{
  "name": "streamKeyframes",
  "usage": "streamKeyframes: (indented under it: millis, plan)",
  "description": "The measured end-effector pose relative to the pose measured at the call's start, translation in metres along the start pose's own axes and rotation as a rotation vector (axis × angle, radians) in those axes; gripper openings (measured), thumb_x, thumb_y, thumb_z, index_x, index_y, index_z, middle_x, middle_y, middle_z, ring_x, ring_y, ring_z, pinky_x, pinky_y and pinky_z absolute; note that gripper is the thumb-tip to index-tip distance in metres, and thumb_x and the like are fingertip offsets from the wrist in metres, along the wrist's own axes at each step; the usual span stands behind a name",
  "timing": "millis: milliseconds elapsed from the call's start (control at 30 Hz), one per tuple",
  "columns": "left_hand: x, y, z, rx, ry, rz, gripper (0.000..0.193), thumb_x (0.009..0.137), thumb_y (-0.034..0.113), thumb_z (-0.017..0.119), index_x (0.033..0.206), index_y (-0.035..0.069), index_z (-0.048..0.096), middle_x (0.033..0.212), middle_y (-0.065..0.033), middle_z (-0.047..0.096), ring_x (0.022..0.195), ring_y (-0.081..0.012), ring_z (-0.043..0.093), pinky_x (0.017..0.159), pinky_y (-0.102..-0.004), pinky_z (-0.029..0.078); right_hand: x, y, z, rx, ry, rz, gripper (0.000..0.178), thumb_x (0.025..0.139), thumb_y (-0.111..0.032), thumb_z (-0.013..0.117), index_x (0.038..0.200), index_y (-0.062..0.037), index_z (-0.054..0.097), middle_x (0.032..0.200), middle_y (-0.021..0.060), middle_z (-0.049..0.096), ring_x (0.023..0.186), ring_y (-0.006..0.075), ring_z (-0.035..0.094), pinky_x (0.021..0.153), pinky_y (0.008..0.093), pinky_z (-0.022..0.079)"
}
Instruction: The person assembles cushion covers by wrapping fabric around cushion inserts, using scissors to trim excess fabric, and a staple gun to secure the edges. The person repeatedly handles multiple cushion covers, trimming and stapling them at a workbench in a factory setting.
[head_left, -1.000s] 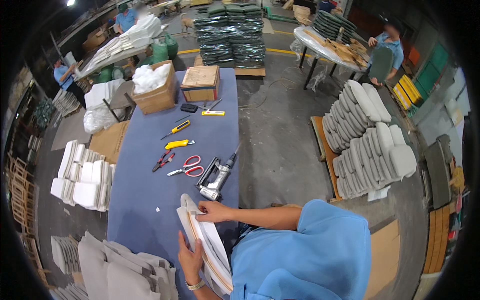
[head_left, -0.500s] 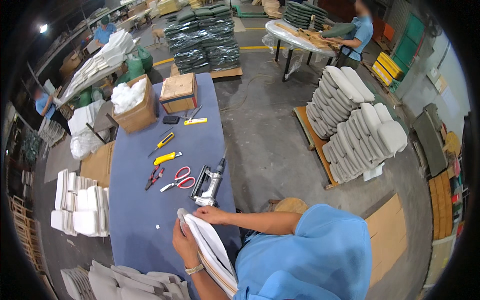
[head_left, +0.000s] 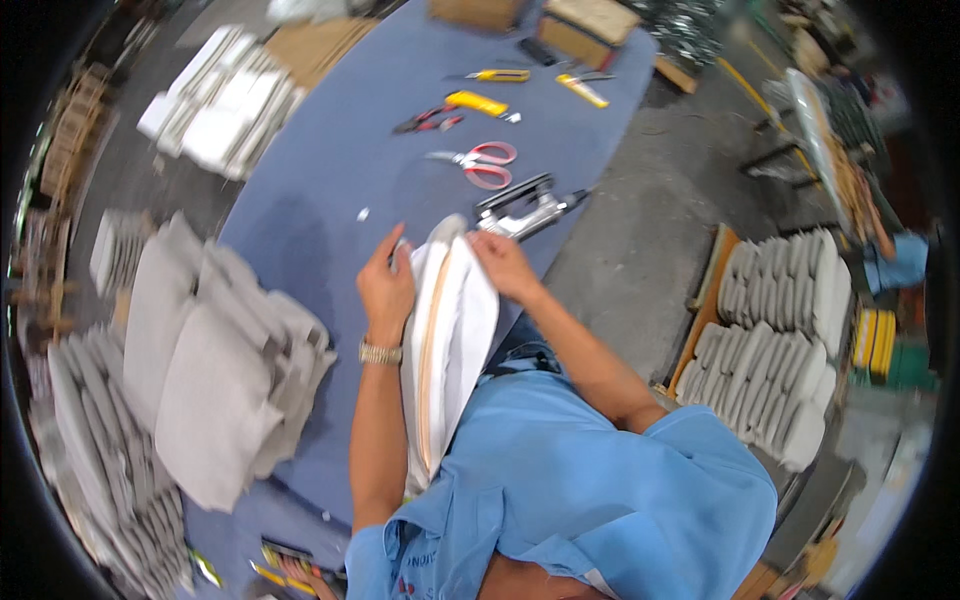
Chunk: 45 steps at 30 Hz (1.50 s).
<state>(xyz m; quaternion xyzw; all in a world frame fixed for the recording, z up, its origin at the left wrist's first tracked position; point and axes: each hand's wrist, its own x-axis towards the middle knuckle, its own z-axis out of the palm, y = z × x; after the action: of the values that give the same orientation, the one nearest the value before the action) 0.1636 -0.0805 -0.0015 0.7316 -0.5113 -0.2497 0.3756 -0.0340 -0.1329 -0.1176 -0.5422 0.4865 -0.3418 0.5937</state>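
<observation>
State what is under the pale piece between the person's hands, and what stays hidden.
Blue tabletop shows to the left of the pale piece, around the left hand. Whatever lies directly under the piece is covered, so it cannot be told.

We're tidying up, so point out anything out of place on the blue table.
A small white scrap lies loose on the blue table beyond the left hand, apart from the scissors and pliers; it looks like stray litter.

Moderate, diffuse light; soft shadows on blue counter (head_left: 330, 180), left of centre. White fabric (head_left: 470, 310) bright, fine detail washed out. Slight motion blur, worse at wrapped stack (head_left: 682, 28), upper right. Fisheye bends outer edges; corners black.
</observation>
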Motion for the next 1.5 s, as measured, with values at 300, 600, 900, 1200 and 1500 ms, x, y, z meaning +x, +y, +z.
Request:
streamKeyframes:
  millis: [300,600,900,1200,1500]
  plan:
    - [-0.011,0.030,-0.012,0.149,0.104,0.289,0.036,0.098,0.012,0.064,0.133,0.006,0.068,0.145,-0.0179,0.060,0.122,-0.0348,0.065,0.103,-0.0422,0.052,0.002,-0.050,-0.043,-0.106,-0.041,-0.023,0.022,0.098,-0.026,0.072,0.106,-0.0056,0.069,0.091,0.0027,0.067,0.086,0.0134,0.061,0.079,0.0299,0.050]
    - [-0.015,0.024,0.017,0.121,-0.258,0.238,0.076,0.091,0.026,0.075,0.151,-0.006,0.042,0.151,-0.0264,0.051,0.131,-0.0437,0.055,0.110,-0.0466,0.045,0.050,0.012,-0.079,-1.049,-0.178,-0.272,0.063,0.084,-0.006,0.066,0.145,-0.0162,0.052,0.114,0.0184,0.066,0.110,0.0394,0.064,0.095,0.0499,0.051]
    - [-0.012,0.018,0.018,0.158,-0.339,0.104,0.084,0.090,0.029,0.075,0.156,-0.006,0.036,0.138,-0.0321,0.060,0.124,-0.0452,0.062,0.105,-0.0436,0.049,0.056,0.007,-0.085,-1.200,-0.292,-0.260,0.078,0.085,-0.012,0.071,0.155,-0.0269,0.042,0.119,0.0144,0.065,0.112,0.0361,0.066,0.096,0.0503,0.049]
    - [-0.009,0.023,0.023,0.157,-0.406,0.043,0.072,0.092,0.012,0.064,0.155,-0.006,0.034,0.152,-0.0310,0.048,0.141,-0.0453,0.048,0.112,-0.0459,0.045,0.062,-0.032,-0.093,-1.133,-0.404,-0.118,0.069,0.085,-0.012,0.072,0.150,-0.0224,0.050,0.122,0.0186,0.067,0.116,0.0390,0.065,0.099,0.0491,0.050]
    - [-0.026,0.012,0.040,0.331,-0.153,0.271,0.057,0.093,0.010,0.062,0.147,-0.003,0.049,0.140,-0.0292,0.060,0.119,-0.0424,0.066,0.094,-0.0469,0.055,0.004,-0.164,-0.103,-0.221,-0.222,-0.278,0.055,0.076,-0.011,0.082,0.127,-0.0046,0.063,0.107,0.0153,0.074,0.093,0.0259,0.073,0.086,0.0380,0.056]
